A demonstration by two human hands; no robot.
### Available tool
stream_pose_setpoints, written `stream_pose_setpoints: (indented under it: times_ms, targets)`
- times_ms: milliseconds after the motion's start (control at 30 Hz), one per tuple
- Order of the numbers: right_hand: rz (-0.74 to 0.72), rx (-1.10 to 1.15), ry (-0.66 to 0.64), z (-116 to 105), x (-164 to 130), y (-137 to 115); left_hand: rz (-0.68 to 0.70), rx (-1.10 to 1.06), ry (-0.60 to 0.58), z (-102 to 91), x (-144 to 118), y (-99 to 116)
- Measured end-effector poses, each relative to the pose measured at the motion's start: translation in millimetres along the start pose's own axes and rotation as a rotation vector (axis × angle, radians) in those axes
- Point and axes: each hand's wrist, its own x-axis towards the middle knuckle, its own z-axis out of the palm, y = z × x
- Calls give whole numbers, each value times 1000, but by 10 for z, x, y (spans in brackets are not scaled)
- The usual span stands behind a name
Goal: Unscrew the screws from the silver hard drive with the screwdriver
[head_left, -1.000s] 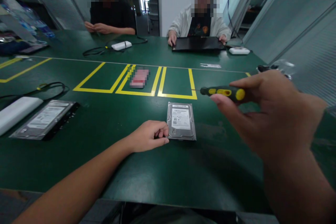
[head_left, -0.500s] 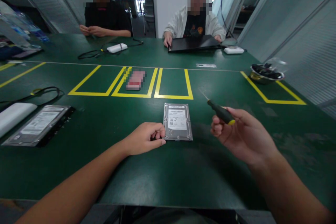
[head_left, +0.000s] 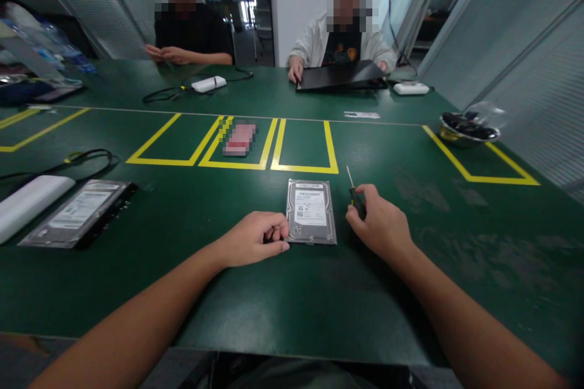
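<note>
A silver hard drive lies label up on the green table in front of me. My left hand is closed at its left edge, fingers curled and thumb by the near corner; the contact is partly hidden. To the right of the drive, my right hand is wrapped round a screwdriver with a dark green and yellow handle. Its thin metal shaft points up and away, apart from the drive.
Left of me lie another hard drive in a clear sleeve and a white power bank-like block with a black cable. A metal bowl holds dark items at right. Two people sit opposite; one holds a black panel.
My right hand has turned over, palm now down, and moved left toward the drive, with the screwdriver swinging more upright. The left hand stays at the drive's edge.
</note>
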Motion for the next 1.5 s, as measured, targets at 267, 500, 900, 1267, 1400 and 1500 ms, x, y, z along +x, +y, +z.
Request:
stream_pose_setpoints:
  times_ms: [267,500,900,1267,1400,1500]
  targets:
    - [23,-136,-43,39,26,10,15,-22,12,-4,4,1]
    - [38,-162,-88,76,-2,-7,-3,-80,34,5,-23,1]
    - [-199,151,219,31,-166,-58,3,95,274,63,-43,40]
    - [-195,721,42,239,-607,-431,-156,258,230,166,-51,73]
    - [-151,823,12,304,-631,-471,-155,265,232,204,-41,114]
    - [-100,856,24,315,-612,-503,-178,257,254,253,-38,157]
